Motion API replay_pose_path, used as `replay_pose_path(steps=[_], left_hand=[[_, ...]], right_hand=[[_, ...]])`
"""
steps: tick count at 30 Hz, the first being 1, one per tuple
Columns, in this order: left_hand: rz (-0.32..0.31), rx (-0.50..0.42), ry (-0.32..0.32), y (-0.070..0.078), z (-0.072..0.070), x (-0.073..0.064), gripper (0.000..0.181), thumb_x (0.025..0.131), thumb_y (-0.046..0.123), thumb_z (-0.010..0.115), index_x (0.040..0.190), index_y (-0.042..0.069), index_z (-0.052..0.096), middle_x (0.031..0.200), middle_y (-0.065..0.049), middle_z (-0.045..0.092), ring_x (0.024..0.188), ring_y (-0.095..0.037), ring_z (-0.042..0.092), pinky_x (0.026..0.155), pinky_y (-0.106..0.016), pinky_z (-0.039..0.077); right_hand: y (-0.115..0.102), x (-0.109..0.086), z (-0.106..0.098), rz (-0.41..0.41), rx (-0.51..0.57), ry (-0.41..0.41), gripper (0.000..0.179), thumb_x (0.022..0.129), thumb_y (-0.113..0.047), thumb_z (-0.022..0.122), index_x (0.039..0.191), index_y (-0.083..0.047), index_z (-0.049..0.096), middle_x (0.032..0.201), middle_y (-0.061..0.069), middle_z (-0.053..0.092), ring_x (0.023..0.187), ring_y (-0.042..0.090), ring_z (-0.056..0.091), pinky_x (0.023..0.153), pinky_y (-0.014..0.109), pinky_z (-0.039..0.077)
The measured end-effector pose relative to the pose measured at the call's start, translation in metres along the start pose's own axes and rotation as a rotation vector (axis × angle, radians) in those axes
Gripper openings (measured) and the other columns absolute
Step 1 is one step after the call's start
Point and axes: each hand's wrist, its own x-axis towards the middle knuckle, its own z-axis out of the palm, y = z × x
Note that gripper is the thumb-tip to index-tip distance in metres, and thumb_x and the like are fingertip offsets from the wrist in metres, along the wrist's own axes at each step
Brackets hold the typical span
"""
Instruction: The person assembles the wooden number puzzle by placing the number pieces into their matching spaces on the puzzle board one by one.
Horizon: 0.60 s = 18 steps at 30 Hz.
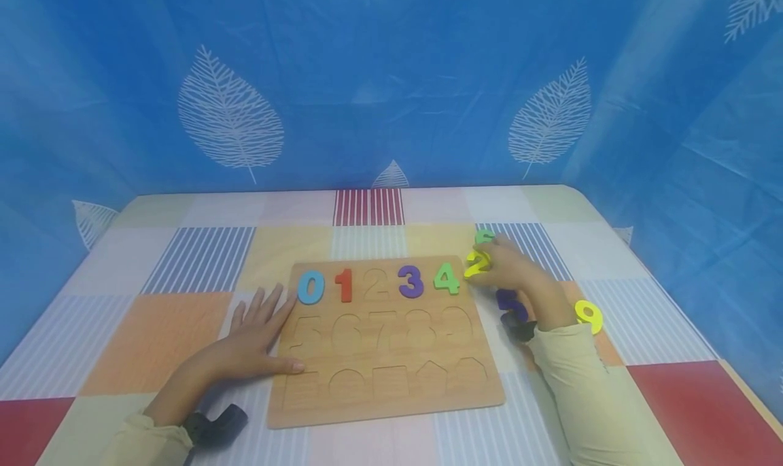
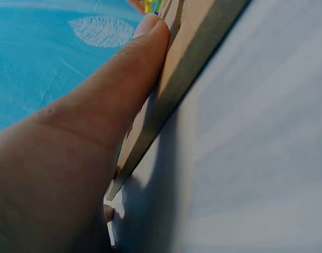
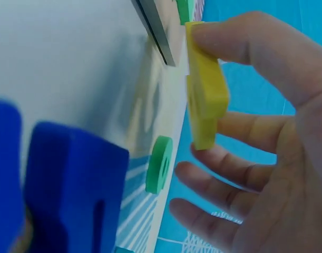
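Observation:
My right hand [image 1: 510, 265] pinches a yellow number 2 [image 1: 477, 264] between thumb and fingers, just off the upper right corner of the wooden number board [image 1: 391, 415]. In the right wrist view the yellow 2 [image 3: 205, 89] is lifted above the table, its remaining fingers spread below it. My left hand [image 1: 253, 337] lies along the board's left edge with straight fingers, the thumb on top of the board. A blue 0 [image 1: 310, 287], red 1 [image 1: 344, 285], purple 3 [image 1: 410, 281] and green 4 [image 1: 446, 278] sit in the top row; the 2-shaped recess between 1 and 3 is bare.
Beyond my right hand lies a green number piece [image 1: 484, 236], partly hidden by the fingers. A dark blue number piece [image 1: 512, 305] lies under the right wrist, and a yellow 9 [image 1: 589, 316] is farther right. The two lower board rows show recesses. A blue curtain [image 1: 391, 99] hangs behind the table.

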Motion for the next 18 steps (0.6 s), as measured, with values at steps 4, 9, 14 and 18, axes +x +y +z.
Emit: replay_pose_path(steps=[4, 9, 14, 18], left_hand=[[0.000, -0.002, -0.002, 0.000, 0.000, 0.000, 0.108, 0.070, 0.061, 0.065, 0.147, 0.009, 0.009, 0.150, -0.026, -0.005, 0.134, -0.050, -0.013, 0.100, -0.067, -0.014], [-0.021, -0.004, -0.014, 0.000, 0.000, 0.000, 0.109, 0.069, 0.063, 0.064, 0.147, 0.008, 0.009, 0.151, -0.025, -0.006, 0.134, -0.048, -0.016, 0.101, -0.065, -0.016], [-0.023, 0.000, -0.012, -0.001, 0.001, 0.000, 0.110, 0.069, 0.064, 0.063, 0.147, 0.007, 0.009, 0.151, -0.025, -0.007, 0.134, -0.048, -0.016, 0.101, -0.064, -0.017], [-0.013, -0.002, -0.009, 0.000, 0.000, 0.001, 0.110, 0.070, 0.063, 0.063, 0.147, 0.007, 0.009, 0.151, -0.026, -0.007, 0.134, -0.049, -0.016, 0.101, -0.065, -0.016]], right_hand=[[-0.001, 0.003, 0.005, -0.076, 0.020, 0.045, 0.070, 0.074, -0.028, 0.072, 0.129, 0.006, 0.045, 0.117, 0.024, 0.044, 0.099, 0.031, 0.044, 0.084, 0.045, 0.044], [-0.009, 0.007, 0.009, -0.143, 0.070, 0.083, 0.069, 0.073, -0.027, 0.074, 0.128, 0.005, 0.047, 0.116, 0.024, 0.045, 0.096, 0.030, 0.048, 0.082, 0.043, 0.046], [-0.022, 0.007, 0.011, -0.159, 0.113, 0.076, 0.069, 0.073, -0.027, 0.075, 0.129, 0.001, 0.047, 0.113, 0.018, 0.045, 0.092, 0.027, 0.051, 0.079, 0.039, 0.049], [-0.031, 0.009, 0.013, -0.163, 0.131, 0.064, 0.070, 0.073, -0.029, 0.076, 0.130, -0.001, 0.048, 0.111, 0.015, 0.045, 0.091, 0.025, 0.051, 0.077, 0.035, 0.049]])
